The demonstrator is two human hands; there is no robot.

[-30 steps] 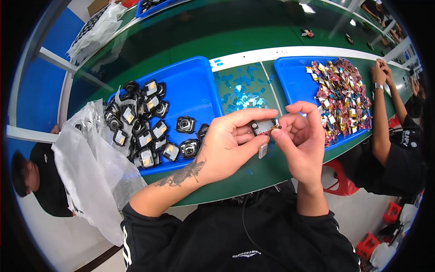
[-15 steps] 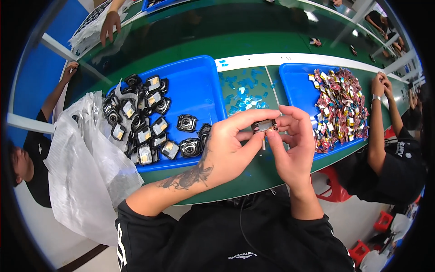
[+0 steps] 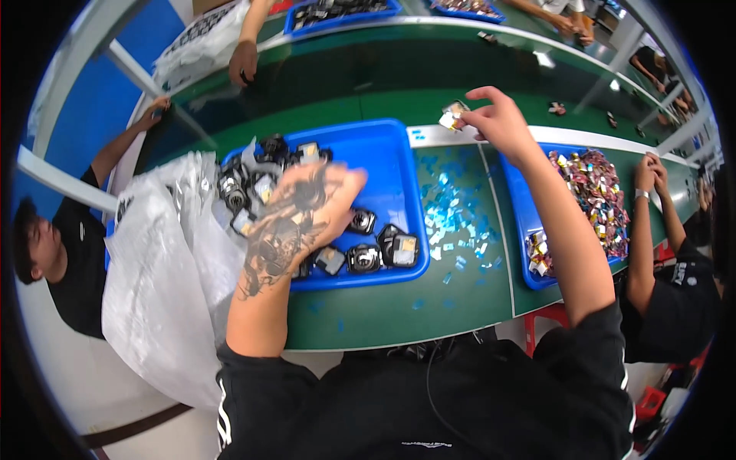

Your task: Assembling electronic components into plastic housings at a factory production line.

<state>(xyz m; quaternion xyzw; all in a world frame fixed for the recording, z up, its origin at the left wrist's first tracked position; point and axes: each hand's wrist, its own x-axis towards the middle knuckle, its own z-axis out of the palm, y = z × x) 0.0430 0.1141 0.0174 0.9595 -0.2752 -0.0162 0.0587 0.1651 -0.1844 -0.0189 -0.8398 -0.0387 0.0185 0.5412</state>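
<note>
Far left: co-worker in black shirt (image 3: pixel 77 253), one hand (image 3: pixel 156 110) at the frame edge. Next, white translucent plastic sheeting (image 3: pixel 165 284), draped over the left end of the left blue tray (image 3: pixel 387 169). Another co-worker's hand (image 3: pixel 244 63) hangs over the green strip (image 3: pixel 337 96) past the tray.

Black smartwatch housings (image 3: pixel 363 259) heaped in the tray's left half, a few spread along its near edge to the right corner. Left hand (image 3: pixel 322 192), tattooed, blurred, is over the heap, back upward; fingers mostly hidden, can't tell if spread or gripping.

Right of tray: blue film pieces (image 3: pixel 460 222) scattered on green worktable (image 3: pixel 399 314).

Above them, at the white rail's (image 3: pixel 429 136) far side, small silver-and-dark electronic module (image 3: pixel 453 115), held up at the right hand's (image 3: pixel 494 126) fingertips: pinched, index arched, exact contact unclear.

Right blue tray (image 3: pixel 524 207): wired circuit parts (image 3: pixel 590 195) piled mostly rightward. Far right: co-worker's two hands (image 3: pixel 650 172) close together, contents unclear.
</note>
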